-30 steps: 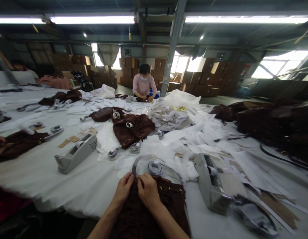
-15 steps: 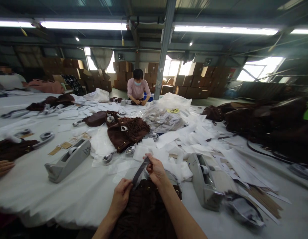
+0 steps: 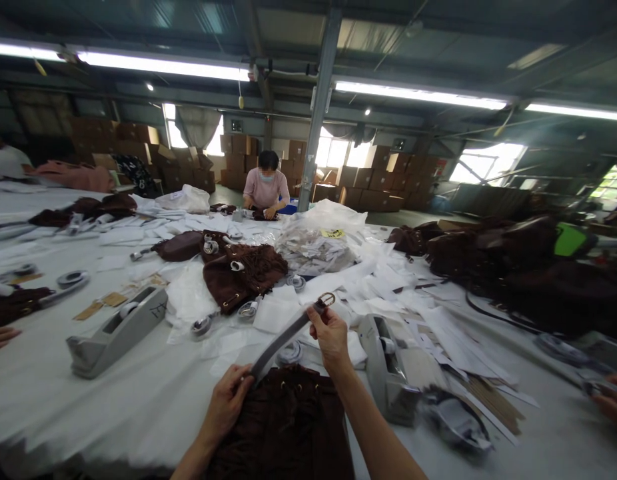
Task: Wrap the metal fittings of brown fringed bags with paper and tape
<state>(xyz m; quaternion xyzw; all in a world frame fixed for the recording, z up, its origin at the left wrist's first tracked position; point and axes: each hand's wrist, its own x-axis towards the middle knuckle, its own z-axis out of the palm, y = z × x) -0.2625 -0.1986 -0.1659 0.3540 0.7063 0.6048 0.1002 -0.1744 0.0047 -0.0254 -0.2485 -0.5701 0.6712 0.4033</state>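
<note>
A dark brown suede bag (image 3: 288,427) lies at the table's near edge in front of me. A grey wrapped strap (image 3: 283,340) runs up from it, ending in a brass ring (image 3: 327,299). My left hand (image 3: 228,400) pinches the strap's lower end at the bag's top. My right hand (image 3: 331,333) grips the strap just below the ring, held up above the table. The strap is stretched straight between both hands.
A grey tape dispenser (image 3: 116,330) sits at left and another (image 3: 388,370) at right. Brown fringed bags (image 3: 241,270), tape rolls (image 3: 201,325) and white paper sheets (image 3: 388,280) cover the white table (image 3: 78,400). A person in pink (image 3: 266,190) works opposite. Other people's hands show at the left (image 3: 1,337) and right (image 3: 613,400) edges.
My hands have moved apart: the right hand went up and right, drawing the strap out straight so its ring shows. The left hand stayed low at the bag. The view shifted right.
</note>
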